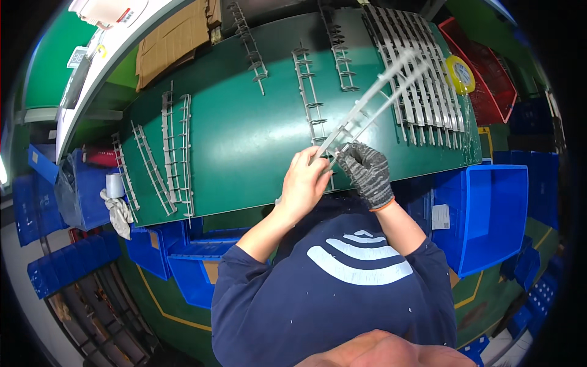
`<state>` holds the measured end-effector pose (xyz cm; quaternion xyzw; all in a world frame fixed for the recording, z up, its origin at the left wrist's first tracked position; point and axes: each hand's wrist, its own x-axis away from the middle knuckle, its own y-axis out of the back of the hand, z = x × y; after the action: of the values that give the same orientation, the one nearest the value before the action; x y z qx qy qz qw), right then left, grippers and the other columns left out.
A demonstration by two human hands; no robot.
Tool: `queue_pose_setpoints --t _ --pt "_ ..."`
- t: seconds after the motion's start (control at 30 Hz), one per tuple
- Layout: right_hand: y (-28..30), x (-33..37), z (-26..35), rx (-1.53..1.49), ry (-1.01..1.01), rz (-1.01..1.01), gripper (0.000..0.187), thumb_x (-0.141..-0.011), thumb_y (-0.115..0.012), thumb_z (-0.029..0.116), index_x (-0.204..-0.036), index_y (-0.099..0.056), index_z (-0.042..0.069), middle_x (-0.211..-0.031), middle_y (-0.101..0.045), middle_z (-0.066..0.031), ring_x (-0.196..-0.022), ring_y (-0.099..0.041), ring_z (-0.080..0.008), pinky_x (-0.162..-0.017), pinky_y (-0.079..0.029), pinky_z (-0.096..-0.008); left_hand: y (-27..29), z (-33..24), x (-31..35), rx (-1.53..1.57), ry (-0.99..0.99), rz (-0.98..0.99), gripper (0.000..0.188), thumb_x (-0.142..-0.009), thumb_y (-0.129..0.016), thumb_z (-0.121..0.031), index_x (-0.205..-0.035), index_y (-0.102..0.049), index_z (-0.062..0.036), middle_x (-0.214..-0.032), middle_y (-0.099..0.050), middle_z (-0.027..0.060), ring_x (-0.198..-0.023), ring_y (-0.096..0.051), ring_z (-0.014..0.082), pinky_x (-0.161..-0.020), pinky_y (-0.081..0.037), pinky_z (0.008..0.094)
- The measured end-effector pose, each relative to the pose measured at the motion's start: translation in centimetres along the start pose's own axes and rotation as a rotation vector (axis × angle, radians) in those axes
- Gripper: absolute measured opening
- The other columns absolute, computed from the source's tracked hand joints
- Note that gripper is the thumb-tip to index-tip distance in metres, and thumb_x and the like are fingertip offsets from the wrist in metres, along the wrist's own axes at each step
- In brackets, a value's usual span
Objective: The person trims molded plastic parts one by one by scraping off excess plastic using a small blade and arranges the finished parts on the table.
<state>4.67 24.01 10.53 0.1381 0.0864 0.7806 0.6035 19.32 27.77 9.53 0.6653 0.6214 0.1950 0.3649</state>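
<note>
My bare left hand (306,180) grips the near end of a pale, ladder-like metal strip (367,101), fingers closed round it. On my right hand (368,174) is a dark grey knitted glove; its bent fingers close on the same end, close beside my left hand. The strip has two long rails joined by crosspieces, slants up toward the far right, and is smeared by motion. Beneath it on the green table (244,144) lies a similar strip (313,107), its near part hidden by my hands.
Many similar strips (422,79) lie side by side at the right; several more (168,147) lie left. A yellow tape roll (463,74) and red crate (489,79) are at the right edge. Blue bins (495,214) stand below the table, and flattened cardboard (171,46) lies far left.
</note>
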Motion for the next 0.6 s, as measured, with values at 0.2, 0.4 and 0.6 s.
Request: queue_pose_setpoints --t 0.2,0.4,0.6 --pt "-0.2 0.0 -1.3 -0.185 -0.019 -0.073 0.01 -0.074 -0.055 0.009 -0.079 -0.057 0.0 -0.064 -0.057 -0.0069 -0.057 -0.051 -0.0093 -0.054 -0.041 -0.024 0.1 -0.4 0.7 0.171 -0.022 -0.082 0.035 -0.067 -0.06 -0.009 -0.099 -0.046 -0.006 -0.111 -0.04 0.0165 -0.098 -0.043 0.0326 -0.08 -0.038 0.0366" --pt "0.0 0.3 -1.3 -0.419 -0.174 -0.043 0.008 -0.075 -0.054 0.008 -0.077 -0.056 0.0 -0.058 -0.054 -0.0017 -0.05 -0.045 -0.0063 -0.047 -0.038 -0.0217 1.1 4.7 3.9 0.617 0.319 0.009 0.036 -0.077 -0.047 -0.013 -0.111 -0.041 -0.0014 -0.112 -0.043 0.0137 -0.097 -0.048 0.0206 -0.083 -0.037 0.0302" --pt "-0.2 0.0 -1.0 -0.722 -0.226 -0.036 0.01 -0.078 -0.05 0.01 -0.081 -0.055 0.001 -0.053 -0.05 -0.0014 -0.04 -0.042 -0.0062 -0.036 -0.032 -0.018 0.3 5.7 6.5 0.731 0.38 0.224 0.024 -0.08 -0.045 -0.018 -0.088 -0.055 0.0019 -0.093 -0.054 0.0109 -0.089 -0.05 0.0175 -0.077 -0.037 0.027"
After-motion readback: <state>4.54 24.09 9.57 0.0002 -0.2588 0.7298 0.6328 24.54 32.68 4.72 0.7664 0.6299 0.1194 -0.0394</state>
